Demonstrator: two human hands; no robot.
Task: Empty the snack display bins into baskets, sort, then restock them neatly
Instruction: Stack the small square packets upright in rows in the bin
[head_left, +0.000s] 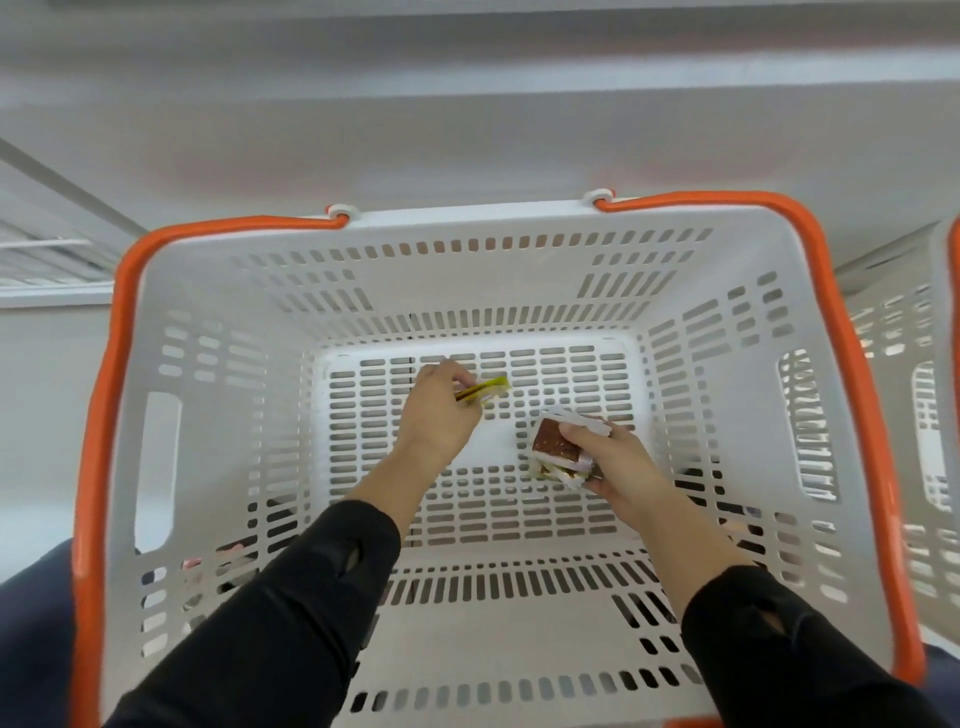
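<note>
A white slotted basket (218, 291) with orange handles fills the view from above. Both my arms reach down into it. My left hand (434, 415) pinches a thin yellow snack packet (485, 389) edge-on, just above the basket floor. My right hand (613, 462) grips a small stack of white packets with a brown picture on top (558, 449). No other snacks show on the basket floor.
A second white basket with an orange handle (930, 415) stands close on the right, partly cut off. A white shelf edge (467, 104) runs behind the baskets. A wire rack (47, 254) shows at the left.
</note>
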